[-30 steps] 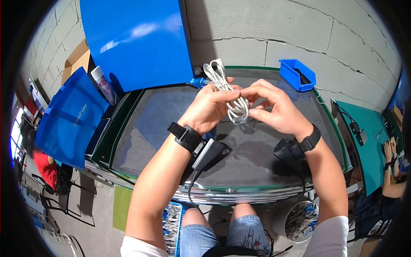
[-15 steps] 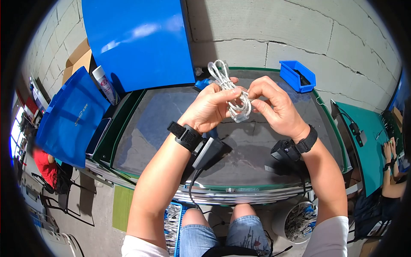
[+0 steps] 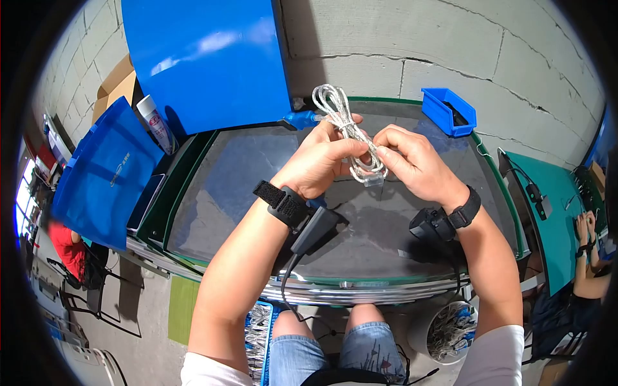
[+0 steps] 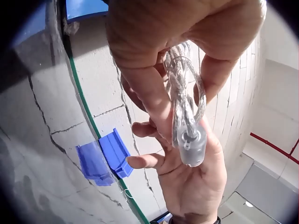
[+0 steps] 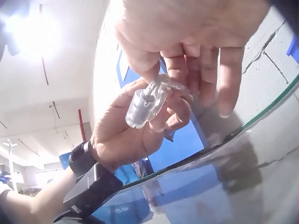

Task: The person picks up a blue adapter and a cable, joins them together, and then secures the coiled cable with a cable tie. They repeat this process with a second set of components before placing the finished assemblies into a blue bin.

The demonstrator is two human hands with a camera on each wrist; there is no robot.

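A silver braided cable [image 3: 339, 106], wound into a long bundle, is up in front of me above the table. My left hand [image 3: 318, 161] grips it around the middle, thumb on top and fingers behind. At the near right side of the coil, my right hand [image 3: 415, 161] pinches a strand between thumb and forefinger. A clear plastic-covered end [image 4: 192, 148] hangs at the bottom of the bundle in the left wrist view; the right wrist view shows this end beside my right thumb. Left of the bundle a blue plug-like piece [image 3: 300, 120] shows beyond my left fingers.
A dark glossy table [image 3: 225, 212] lies below. Toward the back stand a blue panel [image 3: 206, 71], a spray can [image 3: 156, 125] and a blue bin [image 3: 447, 119]. A bucket of cables [image 3: 425, 338] and a blue crate [image 3: 262, 307] are on the floor. Another person's hands [image 3: 586, 228] rest at right.
The bundle has shifted slightly right and tilted in my left hand. My right thumb and finger have moved along the coil's edge, parting briefly from it and pinching at a higher spot.
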